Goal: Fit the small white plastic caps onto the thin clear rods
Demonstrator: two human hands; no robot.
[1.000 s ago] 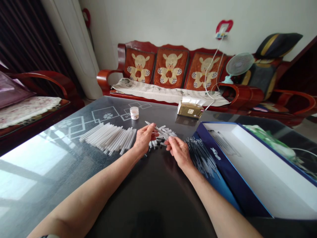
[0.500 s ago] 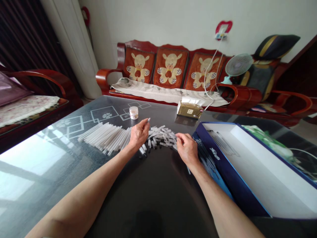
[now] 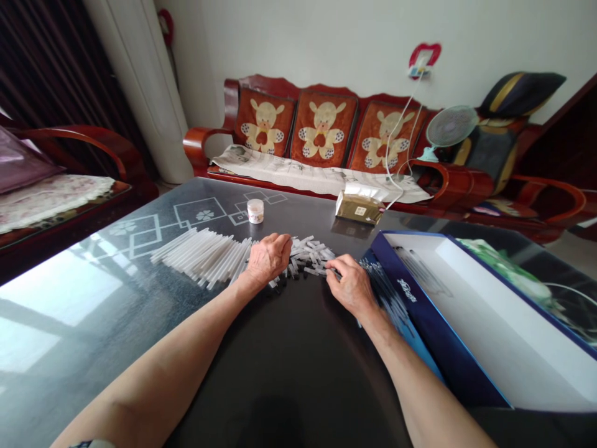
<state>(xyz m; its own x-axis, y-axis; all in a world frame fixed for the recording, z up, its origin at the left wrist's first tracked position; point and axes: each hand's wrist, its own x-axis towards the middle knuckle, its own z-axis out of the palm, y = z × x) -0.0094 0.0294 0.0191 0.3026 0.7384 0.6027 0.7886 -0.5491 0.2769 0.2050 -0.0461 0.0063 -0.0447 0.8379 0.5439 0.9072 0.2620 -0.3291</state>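
Observation:
My left hand (image 3: 269, 258) is closed, its fingers curled down at the left side of a heap of small whitish pen caps (image 3: 310, 250). What it holds, if anything, is hidden. Right of the heap, my right hand (image 3: 352, 286) has thumb and forefinger bent together close to the nearest caps; I cannot make out anything between them. A row of white pen barrels (image 3: 200, 256) lies to the left, partly behind my left hand. Beside my right hand, thin dark pen refills (image 3: 389, 292) rest on a blue surface along the box.
A long blue box (image 3: 422, 305) with a white inside stands on the right of the dark table (image 3: 289, 361), holding a few thin clear pieces. Farther back are a small white jar (image 3: 255, 211) and a tissue pack (image 3: 359, 206). A green-and-white bag (image 3: 508, 267) lies beyond the box.
My left hand has turned and come down to the right, over the edge of the cap heap; the small pale tip at its thumb is out of sight. My right hand has shifted slightly left and down.

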